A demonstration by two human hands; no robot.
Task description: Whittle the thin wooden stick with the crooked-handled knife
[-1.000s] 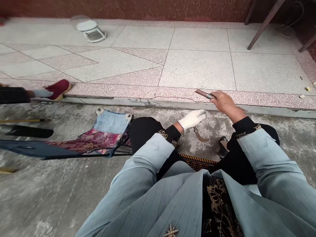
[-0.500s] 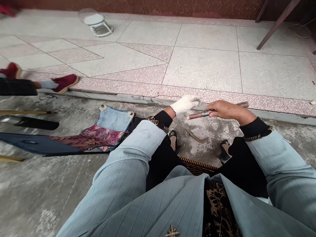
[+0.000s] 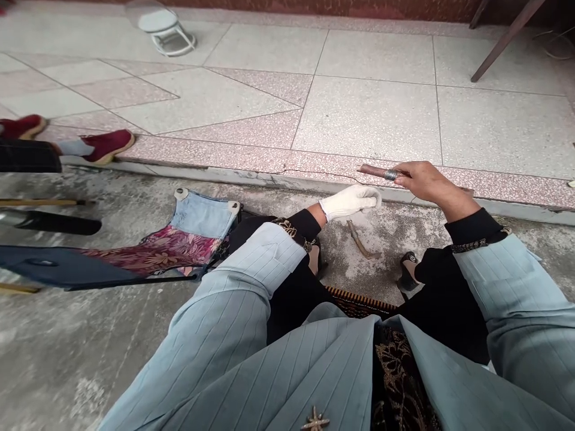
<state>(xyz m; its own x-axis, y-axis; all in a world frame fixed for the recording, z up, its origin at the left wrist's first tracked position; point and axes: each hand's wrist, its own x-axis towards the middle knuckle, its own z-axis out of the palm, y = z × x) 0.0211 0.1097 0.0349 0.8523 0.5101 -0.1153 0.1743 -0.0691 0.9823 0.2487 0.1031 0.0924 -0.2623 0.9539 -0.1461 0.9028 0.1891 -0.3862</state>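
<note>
My left hand (image 3: 350, 202), in a white knitted glove, is over the concrete beside the step, fingers curled together. Whatever it may hold is hidden. My bare right hand (image 3: 424, 179) grips a brown wooden stick (image 3: 372, 171) at the step's edge. Silvery wire (image 3: 390, 175) is wound tightly round the stick just ahead of my fingers. The stick's pale tip points left, above my gloved hand, and its other end shows behind my wrist. A short bent piece of branch (image 3: 362, 242) lies on the ground between my feet.
A tiled step (image 3: 251, 160) runs across in front of me, with a small white stool (image 3: 164, 27) on it. At left are a co-worker's red shoes (image 3: 108, 145) and a folding fabric chair (image 3: 202, 218). A wooden leg (image 3: 507, 42) stands far right.
My right hand has raised the stick towards the step and shifted right. My gloved left hand has moved right and slightly nearer to me, below the stick's tip.
</note>
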